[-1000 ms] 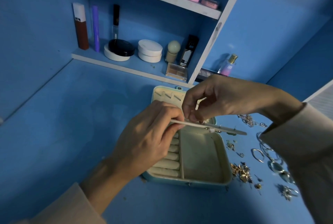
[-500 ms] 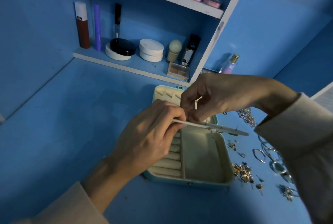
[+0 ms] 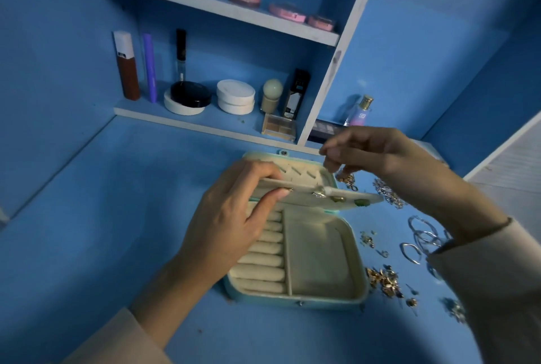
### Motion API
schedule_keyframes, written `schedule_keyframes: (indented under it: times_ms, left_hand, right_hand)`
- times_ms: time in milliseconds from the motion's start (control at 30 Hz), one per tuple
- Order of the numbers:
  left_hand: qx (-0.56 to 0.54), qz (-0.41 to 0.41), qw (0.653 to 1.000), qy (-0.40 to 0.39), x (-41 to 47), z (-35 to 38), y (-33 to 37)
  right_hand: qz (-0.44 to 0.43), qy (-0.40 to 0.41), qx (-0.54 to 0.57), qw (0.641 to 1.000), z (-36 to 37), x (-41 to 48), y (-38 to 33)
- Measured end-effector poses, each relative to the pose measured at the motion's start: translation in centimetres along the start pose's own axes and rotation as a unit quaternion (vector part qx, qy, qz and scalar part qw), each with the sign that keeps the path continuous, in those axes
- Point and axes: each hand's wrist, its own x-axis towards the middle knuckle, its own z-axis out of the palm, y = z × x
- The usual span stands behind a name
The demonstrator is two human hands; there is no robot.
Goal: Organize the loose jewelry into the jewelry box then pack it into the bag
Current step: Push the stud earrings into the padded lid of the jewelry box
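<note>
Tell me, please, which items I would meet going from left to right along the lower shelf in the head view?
brown bottle with a white cap → purple tube → black compact → stacked white jars → rounded beige applicator → black box

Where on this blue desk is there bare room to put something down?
Bare: the wide stretch of desk left of the jewelry box, up to the lower shelf, and the strip in front of it. Crowded: right of the box, where loose jewelry lies scattered.
</note>
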Motion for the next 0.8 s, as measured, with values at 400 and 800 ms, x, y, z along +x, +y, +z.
schedule_keyframes:
  times_ms: [400,800]
  left_hand:
    - [-0.006,-0.093,0.995,0.023,2.5,1.5,-0.9]
    - [-0.024,-0.061,0.998,0.015,2.2,1.0,-1.3]
  right_hand:
    - [0.051,0.189,0.024,0.980,-1.0,-4.5,6.2]
    - [0.070,0.002,-0.281,0.957,-2.0,-8.4,8.2]
